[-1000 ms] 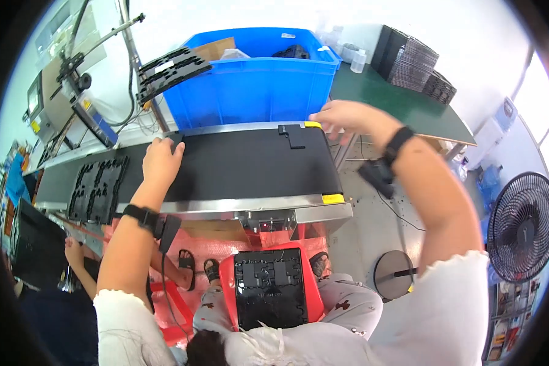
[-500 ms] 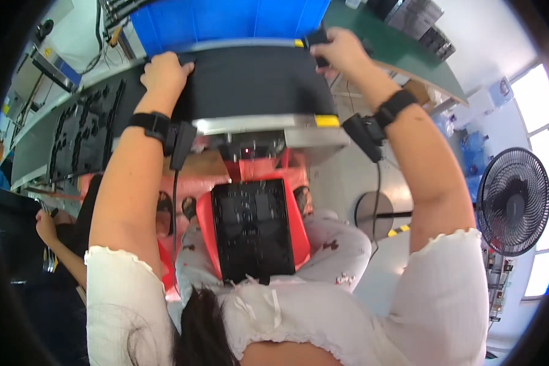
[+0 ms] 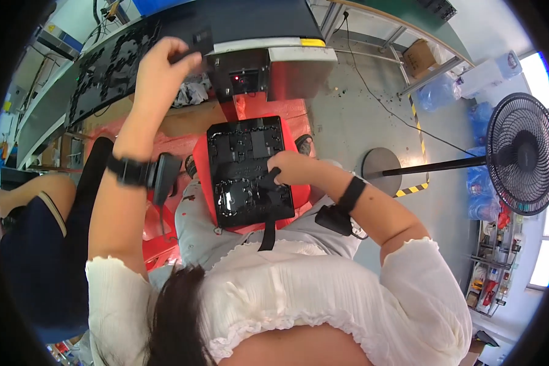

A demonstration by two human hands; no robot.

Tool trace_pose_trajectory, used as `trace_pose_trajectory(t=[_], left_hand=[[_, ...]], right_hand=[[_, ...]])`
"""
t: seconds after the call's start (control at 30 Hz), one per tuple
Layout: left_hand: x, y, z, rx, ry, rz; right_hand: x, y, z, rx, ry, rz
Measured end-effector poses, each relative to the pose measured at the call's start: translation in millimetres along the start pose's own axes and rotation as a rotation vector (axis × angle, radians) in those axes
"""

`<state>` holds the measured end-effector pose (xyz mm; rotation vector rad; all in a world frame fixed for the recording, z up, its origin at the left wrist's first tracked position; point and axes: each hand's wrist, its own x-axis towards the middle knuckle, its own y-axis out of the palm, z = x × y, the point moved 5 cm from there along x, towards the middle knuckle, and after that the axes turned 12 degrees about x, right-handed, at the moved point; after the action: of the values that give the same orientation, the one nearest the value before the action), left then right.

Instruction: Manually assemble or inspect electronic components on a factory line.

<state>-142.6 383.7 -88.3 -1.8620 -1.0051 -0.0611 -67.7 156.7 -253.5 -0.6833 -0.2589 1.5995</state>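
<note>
A black tray (image 3: 216,155) with moulded recesses and small black parts lies over my lap, on something red (image 3: 202,177). My right hand (image 3: 291,168) is closed on a small black piece (image 3: 271,178) above the tray's right side. Below it, a black strip (image 3: 268,235) hangs over the tray's near edge. My left hand (image 3: 158,70) is raised at the near edge of the black conveyor belt (image 3: 259,24), its thumb and fingers curled around a dark, blurred piece (image 3: 195,46) whose kind I cannot make out.
A metal housing (image 3: 302,73) forms the belt's near side. Black moulded sheets (image 3: 113,67) lie on the bench at the left, where another person's knee (image 3: 55,195) shows. To the right stand a black fan (image 3: 521,152) and a green table (image 3: 402,18); a cable (image 3: 372,91) crosses the floor.
Both hands have come back from the belt's far side. My right hand has moved down to the tray on my lap; my left has drawn nearer. The view has tilted toward my body.
</note>
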Motion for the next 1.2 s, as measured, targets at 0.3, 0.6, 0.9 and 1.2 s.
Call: trace_pose_trajectory(t=[0.3, 0.6, 0.9, 1.2], left_hand=[[-196, 74, 27, -0.061, 0.021, 1.06], [-254, 123, 71, 0.147, 0.098, 0.811], [-286, 104, 47, 0.509, 0.221, 0.553], [-295, 110, 56, 0.514, 0.204, 0.6]], right_hand=[[18, 89, -43, -0.169, 0.007, 0.119], [-22, 82, -22, -0.304, -0.084, -0.23], [-65, 112, -17, -0.86, -0.319, 0.037], [0, -103, 165, -0.772, -0.573, -0.856]])
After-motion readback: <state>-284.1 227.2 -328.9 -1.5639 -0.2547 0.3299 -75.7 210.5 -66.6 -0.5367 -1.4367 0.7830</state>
